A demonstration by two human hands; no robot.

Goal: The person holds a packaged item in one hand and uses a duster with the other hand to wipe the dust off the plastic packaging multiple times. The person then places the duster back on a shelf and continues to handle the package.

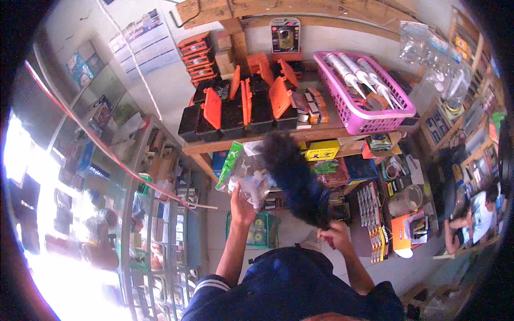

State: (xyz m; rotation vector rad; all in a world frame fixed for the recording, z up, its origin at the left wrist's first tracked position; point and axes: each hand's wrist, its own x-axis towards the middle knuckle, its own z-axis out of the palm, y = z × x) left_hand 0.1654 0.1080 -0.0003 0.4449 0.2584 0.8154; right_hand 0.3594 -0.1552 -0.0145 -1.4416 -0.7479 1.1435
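Note:
My left hand [243,211] is closed round the lower part of a clear plastic packet [251,170] with a green header; a white fitting shows inside, its exact kind unclear. In my right hand [338,236] is the reddish handle of a black feather duster [297,179]. Its fluffy head slants up and left, close beside the packet, and looks blurred. Both things are held in front of a wooden shelf [225,143]. Behind the duster, part of the shelf's front edge is hidden.
Black bins with orange lids [281,99] line the shelf top. To their right sits a pink basket [353,120] of white sealant tubes. A glass display cabinet [134,214] stands at left, and a green crate [258,243] is on the floor. Another person [476,216] appears far right.

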